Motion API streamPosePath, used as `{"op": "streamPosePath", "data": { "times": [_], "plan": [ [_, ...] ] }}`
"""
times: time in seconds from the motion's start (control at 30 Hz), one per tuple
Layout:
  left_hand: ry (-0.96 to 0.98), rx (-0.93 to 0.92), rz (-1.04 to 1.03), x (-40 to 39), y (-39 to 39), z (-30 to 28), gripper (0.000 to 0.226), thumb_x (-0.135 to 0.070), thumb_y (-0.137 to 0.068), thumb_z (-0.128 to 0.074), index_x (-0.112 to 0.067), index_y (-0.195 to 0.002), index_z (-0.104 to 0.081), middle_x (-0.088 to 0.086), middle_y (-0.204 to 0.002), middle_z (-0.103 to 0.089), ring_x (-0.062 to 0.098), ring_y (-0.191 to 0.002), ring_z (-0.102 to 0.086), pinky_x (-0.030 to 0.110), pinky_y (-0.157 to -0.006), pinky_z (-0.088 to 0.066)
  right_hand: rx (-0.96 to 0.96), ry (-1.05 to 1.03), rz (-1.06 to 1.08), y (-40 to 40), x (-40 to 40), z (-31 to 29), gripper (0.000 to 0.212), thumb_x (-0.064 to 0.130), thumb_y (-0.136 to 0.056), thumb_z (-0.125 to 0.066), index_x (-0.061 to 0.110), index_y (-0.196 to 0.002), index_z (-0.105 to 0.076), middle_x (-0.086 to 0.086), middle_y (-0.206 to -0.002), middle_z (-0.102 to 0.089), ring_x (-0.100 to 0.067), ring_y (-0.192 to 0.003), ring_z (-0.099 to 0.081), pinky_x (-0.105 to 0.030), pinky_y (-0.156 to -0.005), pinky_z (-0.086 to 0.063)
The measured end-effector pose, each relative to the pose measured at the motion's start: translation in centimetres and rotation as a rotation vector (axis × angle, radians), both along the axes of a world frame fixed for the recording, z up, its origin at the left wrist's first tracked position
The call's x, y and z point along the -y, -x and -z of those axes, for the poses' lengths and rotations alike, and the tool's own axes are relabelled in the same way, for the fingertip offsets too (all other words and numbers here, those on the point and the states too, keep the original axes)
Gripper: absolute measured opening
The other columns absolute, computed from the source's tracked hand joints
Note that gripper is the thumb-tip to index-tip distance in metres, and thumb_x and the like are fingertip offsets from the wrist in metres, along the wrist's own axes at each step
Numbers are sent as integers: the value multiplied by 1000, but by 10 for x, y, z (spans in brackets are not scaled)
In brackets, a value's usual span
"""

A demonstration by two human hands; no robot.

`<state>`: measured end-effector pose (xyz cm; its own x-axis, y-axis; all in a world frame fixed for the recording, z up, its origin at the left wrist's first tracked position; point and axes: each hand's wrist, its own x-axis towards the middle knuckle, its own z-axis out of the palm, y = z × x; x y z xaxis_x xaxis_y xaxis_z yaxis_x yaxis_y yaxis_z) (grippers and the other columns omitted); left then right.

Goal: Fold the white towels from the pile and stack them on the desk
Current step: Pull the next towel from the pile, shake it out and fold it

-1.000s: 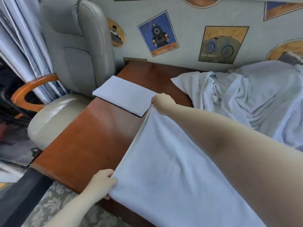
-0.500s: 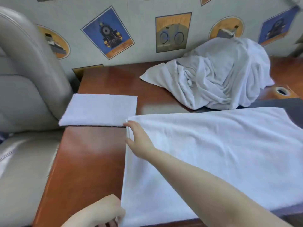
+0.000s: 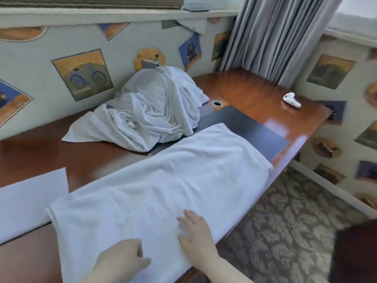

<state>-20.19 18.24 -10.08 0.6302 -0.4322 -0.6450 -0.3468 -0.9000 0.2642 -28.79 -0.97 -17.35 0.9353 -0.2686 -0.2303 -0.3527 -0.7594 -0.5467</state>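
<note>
A long white towel [image 3: 163, 186], folded lengthwise, lies flat along the front of the wooden desk [image 3: 255, 94]. My right hand [image 3: 195, 231] rests flat on its near part with fingers spread. My left hand [image 3: 120, 260] lies on the towel's near edge beside it, fingers loosely bent, holding nothing that I can see. A folded white towel [image 3: 26, 203] sits on the desk at the left. The crumpled pile of white towels [image 3: 151, 111] is heaped at the back against the wall.
A dark desk pad [image 3: 244, 125] lies under the towel's far end. A white controller-like object [image 3: 290, 100] sits at the desk's right end near grey curtains [image 3: 275, 33]. Patterned carpet [image 3: 285, 221] lies to the right of the desk.
The view has swung right, away from the chair. Both hands have left the towel's left end and moved to its near middle, the right hand now flat on it.
</note>
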Motion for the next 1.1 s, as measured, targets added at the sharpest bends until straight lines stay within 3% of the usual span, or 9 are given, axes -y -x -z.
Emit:
{"op": "streamPosePath", "data": {
  "times": [0.1,0.33,0.53,0.6,0.67,0.73,0.87,1.0,1.1],
  "plan": [
    [307,19,-30,67,19,19,20,-51,-82,-57,-42,-98,-50,-17,-118,-52,1,-108,-53,25,-99,-42,37,24,316,15,51,-5,53,31,-94,-52,33,-144,-37,11,-159,-21,-9,-147,-14,-27,-120,-8],
    [387,166,11,245,47,49,29,-39,-94,-47,-35,-122,-53,-7,-125,-46,13,-122,-44,24,-93,-42,136,-117,809,49,266,-20,48,16,-94,-58,16,-141,-47,-3,-145,-47,-23,-133,-42,-41,-109,-38],
    [425,221,-28,396,47,45,44,-29,-87,-55,-33,-130,-49,-10,-131,-44,15,-121,-42,27,-92,-40,6,-276,651,2,380,-12,47,20,-101,-48,15,-147,-40,-6,-145,-48,-26,-128,-50,-36,-105,-42],
    [407,209,-27,424,42,43,48,-31,-83,-58,-34,-131,-47,-12,-134,-44,15,-121,-41,27,-94,-40,-46,-260,567,-14,397,-10,40,22,-98,-52,14,-137,-51,-3,-135,-55,-26,-121,-55,-37,-102,-45],
    [368,185,-47,437,41,46,52,-37,-81,-60,-35,-130,-46,-13,-134,-43,14,-121,-41,31,-95,-41,-92,-189,447,-25,404,-10,20,23,-96,-53,14,-109,-66,1,-112,-64,-25,-103,-59,-38,-90,-50],
    [327,175,-82,439,37,49,60,-48,-75,-63,-35,-130,-43,-14,-130,-43,12,-118,-43,32,-92,-44,-37,-169,363,-34,409,-12,18,26,-98,-50,17,-90,-64,2,-96,-64,-21,-91,-58,-35,-78,-49],
    [258,215,-130,448,12,54,72,-64,-67,-65,-28,-124,-39,-10,-119,-43,12,-109,-46,27,-82,-47,75,-207,211,-59,430,-43,18,37,-102,-43,26,-99,-57,5,-96,-64,-20,-92,-57,-38,-82,-48],
    [255,71,-189,454,-16,52,43,-53,-76,-67,-30,-104,-45,-10,-101,-49,9,-91,-52,23,-70,-48,-19,32,-33,-76,441,-66,18,38,-104,-37,29,-96,-50,5,-86,-61,-22,-82,-56,-37,-69,-44],
    [239,41,-124,457,-30,45,9,-37,-97,-48,-30,-101,-53,-8,-101,-61,10,-90,-60,22,-72,-49,-60,-121,-42,-97,437,-69,19,33,-103,-40,25,-90,-52,7,-82,-58,-17,-78,-55,-32,-63,-39]
  ]
}}
